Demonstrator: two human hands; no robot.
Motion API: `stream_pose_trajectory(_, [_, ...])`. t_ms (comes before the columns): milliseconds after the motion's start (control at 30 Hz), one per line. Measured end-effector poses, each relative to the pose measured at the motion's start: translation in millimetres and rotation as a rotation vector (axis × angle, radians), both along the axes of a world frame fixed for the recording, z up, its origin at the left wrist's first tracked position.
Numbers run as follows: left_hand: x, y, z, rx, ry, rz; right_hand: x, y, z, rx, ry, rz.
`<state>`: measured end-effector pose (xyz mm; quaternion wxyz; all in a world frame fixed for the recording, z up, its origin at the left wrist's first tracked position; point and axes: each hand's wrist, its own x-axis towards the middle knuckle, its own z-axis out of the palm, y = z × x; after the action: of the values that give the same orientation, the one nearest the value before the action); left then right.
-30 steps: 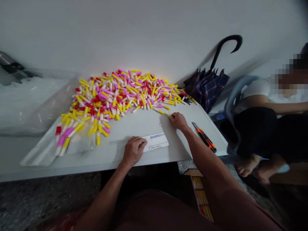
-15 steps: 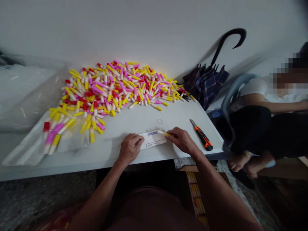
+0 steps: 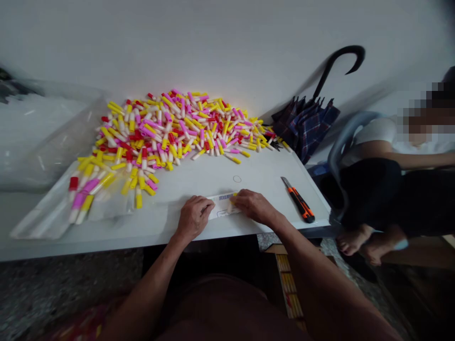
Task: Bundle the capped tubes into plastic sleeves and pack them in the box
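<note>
A white printed strip (image 3: 217, 211) of paper or card, with blue lettering, lies near the table's front edge. At its left end my left hand (image 3: 195, 214) is closed, thumb and fingers pinching that end. My right hand (image 3: 254, 204) holds a small yellow-and-white tube (image 3: 230, 205) over the strip's right part, with the tube tipped steeply across it. The right end of the strip is hidden under this hand. Beyond both hands spreads a large pile of similar tubes (image 3: 185, 128), white with yellow, pink or red ends.
An orange-and-black utility knife (image 3: 300, 203), blade out, lies at the table's right. A folded plaid umbrella (image 3: 305, 125) leans on the wall. Clear plastic bags (image 3: 46, 137) are at left. Below the table stands a box of yellow items (image 3: 289, 284). A person (image 3: 377, 184) sits at right.
My right hand has moved left along the strip, and the tube in it has turned from lying nearly level to steeply tipped. The left hand keeps its place at the left end.
</note>
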<state>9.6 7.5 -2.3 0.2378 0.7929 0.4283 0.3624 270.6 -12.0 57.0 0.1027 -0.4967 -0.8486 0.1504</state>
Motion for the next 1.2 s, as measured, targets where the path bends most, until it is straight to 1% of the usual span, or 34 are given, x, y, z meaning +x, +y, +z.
stream_pose_trajectory(100, [0, 0, -0.4, -0.004, 0.014, -0.006, -8, -7, -10.8, 0.000, 0.164, 0.022])
stream_pose_trajectory(200, [0, 1, -1.3, 0.000, 0.010, -0.019, -13, -13, -15.4, -0.015, 0.247, 0.016])
stream_pose_trajectory(367, [0, 0, 0.0, 0.001, 0.001, -0.012, -12, -19, -13.5, -0.050, 0.276, -0.062])
stream_pose_trajectory(500, [0, -1, 2.2, 0.002, -0.020, -0.012, -6, -21, -9.0, -0.127, 0.281, -0.082])
stream_pose_trajectory(600, [0, -1, 1.2, 0.008, -0.039, -0.006, -7, -19, -6.2, -0.156, 0.291, -0.055])
stream_pose_trajectory(733, [-1, 1, -1.4, 0.025, -0.042, -0.024, -19, -9, -9.0, -0.132, 0.367, 0.011])
stream_pose_trajectory(800, [-1, 1, -1.6, 0.033, -0.044, -0.020, -27, -4, -12.9, -0.117, 0.436, -0.011])
stream_pose_trajectory(900, [-1, 0, -0.7, 0.061, -0.025, 0.025, -29, -2, -17.2, -0.124, 0.505, -0.101])
stream_pose_trajectory(967, [0, -1, 0.0, 0.081, -0.004, 0.047, -22, -5, -17.5, -0.134, 0.488, -0.142])
stream_pose_trajectory(1033, [0, -1, 0.1, 0.092, 0.001, 0.057, -12, -8, -16.4, -0.129, 0.438, -0.146])
stream_pose_trajectory(1133, [0, 0, -0.4, 0.109, -0.009, 0.054, -1, -10, -15.6, -0.107, 0.370, -0.069])
stream_pose_trajectory(1200, [0, 0, 0.0, 0.113, -0.003, 0.046, -2, -8, -17.3, -0.080, 0.313, 0.002])
